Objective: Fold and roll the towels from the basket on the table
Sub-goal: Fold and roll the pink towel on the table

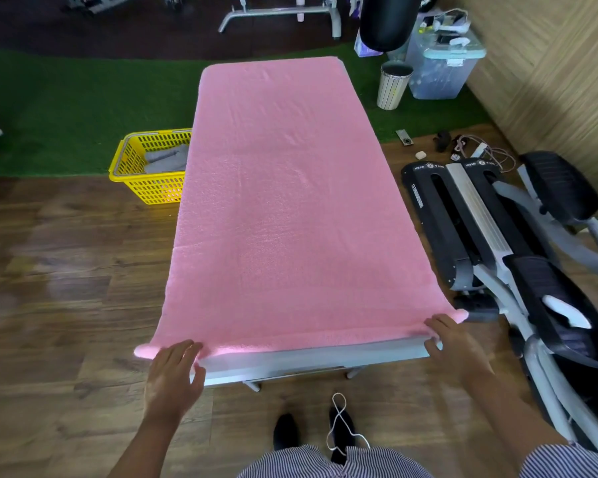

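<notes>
**Pink towel laid flat, both hands at near edge**

Pink towel (283,201) is spread full length over the surface (308,360), reaching the far edge and overhanging both long sides. Only a bare strip of the surface shows at the near edge.

Left hand (173,374) is at the near left corner, fingers fairly straight and resting on the towel's hem, thumb against the surface rim; no clear grip. Right hand (453,343) is at the near right corner, fingers curled onto the hem, looks like a light pinch, though I can't tell for sure.

Risks, my read:
- Near corners already hang past the surface sides. Uneven pull from one hand would skew the fold line.
- Towel is wider than the surface, so overhang weight can drag it sideways once an end lifts.
- Faint creases near the far end would get locked into the roll if not smoothed.

Surroundings: yellow basket (145,167) on the floor beside the left edge, grey towel (166,158) in it. Exercise machine (497,236) sits close on the right. Wood floor, green turf beyond, bin (392,86) and clear storage box (442,70) by the far wall.
</notes>
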The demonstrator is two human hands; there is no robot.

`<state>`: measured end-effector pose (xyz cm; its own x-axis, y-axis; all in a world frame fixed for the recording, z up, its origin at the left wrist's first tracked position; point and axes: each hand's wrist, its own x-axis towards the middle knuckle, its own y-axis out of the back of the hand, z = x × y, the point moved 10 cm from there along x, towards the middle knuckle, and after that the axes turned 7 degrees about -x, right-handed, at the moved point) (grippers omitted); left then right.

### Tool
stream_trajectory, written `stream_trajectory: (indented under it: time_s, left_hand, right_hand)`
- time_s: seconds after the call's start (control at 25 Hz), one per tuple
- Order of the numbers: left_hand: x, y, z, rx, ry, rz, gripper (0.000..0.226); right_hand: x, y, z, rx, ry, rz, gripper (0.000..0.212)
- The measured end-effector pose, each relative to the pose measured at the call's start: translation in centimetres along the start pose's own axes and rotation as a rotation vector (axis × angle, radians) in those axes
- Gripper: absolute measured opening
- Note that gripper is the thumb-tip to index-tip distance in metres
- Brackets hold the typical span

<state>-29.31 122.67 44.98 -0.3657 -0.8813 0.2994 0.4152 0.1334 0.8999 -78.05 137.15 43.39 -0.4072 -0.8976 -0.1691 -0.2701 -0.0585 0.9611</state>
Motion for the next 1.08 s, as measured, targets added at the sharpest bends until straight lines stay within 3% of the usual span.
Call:
stream_trajectory:
  time_s: [0.16,0.32,0.4,0.48,0.56,0.68,0.8,0.96,1.08]
  left_hand:
    - [0.4,-0.7,-0.7,-0.025,0.032,-0.047,0.041]
    - [1.0,-0.7,0.4,0.02,-0.005,-0.083,0.058]
    - [0.7,-0.9,-0.7,0.061,0.003,-0.159,0.058]
    - [0.6,-0.5,-1.3,0.085,-0.013,-0.188,0.056]
    - [0.6,0.2,-1.3,0.128,-0.023,-0.127,0.055]
    - [0.8,0.6,-0.6,0.215,0.074,-0.092,0.04]
    - [0.8,0.4,-1.2,0.155,0.192,-0.066,0.026]
    - [0.6,0.1,-1.2,0.052,0.15,-0.022,0.005]
    - [0.1,-0.6,-1.2,0.009,0.127,-0.074,0.038]
  right_hand:
    - [0.0,0.3,-0.4,-0.011,-0.002,0.017,0.033]
    - [0.5,1.1,1.1,-0.005,-0.058,0.08,0.011]
    - [0.6,0.7,1.3,-0.028,-0.003,0.105,0.026]
    - [0.9,0.0,0.8,-0.099,0.025,0.068,0.031]
    - [0.9,0.5,0.0,-0.153,0.006,0.08,0.021]
    - [0.7,1.3,-0.4,-0.11,0.005,0.165,0.022]
    - [0.5,1.7,-0.5,-0.085,-0.007,0.174,0.009]
    - [0.2,1.1,0.5,-0.077,0.027,0.179,0.03]
    - [0.0,1.1,0.2,-0.15,0.087,0.213,0.048]
